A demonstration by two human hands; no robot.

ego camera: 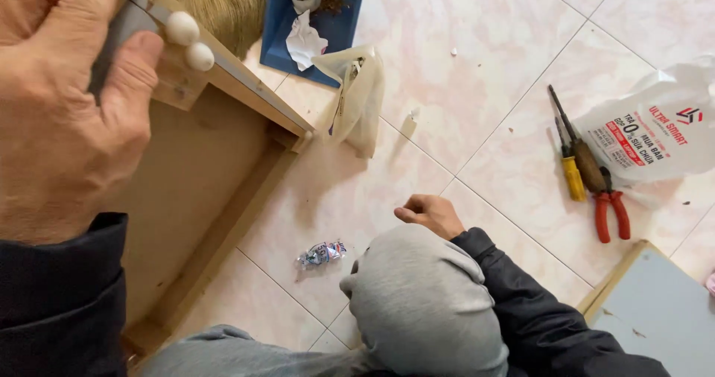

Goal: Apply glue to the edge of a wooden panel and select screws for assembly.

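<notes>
My left hand (59,101) fills the upper left, close to the camera, gripping the top edge of a wooden drawer frame (223,198) that stands on the tiled floor. Two small white knobs (190,42) stick out of the frame beside my thumb. My right hand (430,213) rests in a loose fist on my grey-clad knee (424,302), holding nothing that I can see. A small crumpled wrapper (320,255) lies on the tile just left of that knee.
Two screwdrivers (577,150) and red-handled pliers (611,209) lie at the right beside a white plastic bag (655,131). A blue dustpan (320,19) with scraps, a broom head (220,4) and a clear bag (357,97) sit at the top. A grey panel (659,317) occupies the lower right.
</notes>
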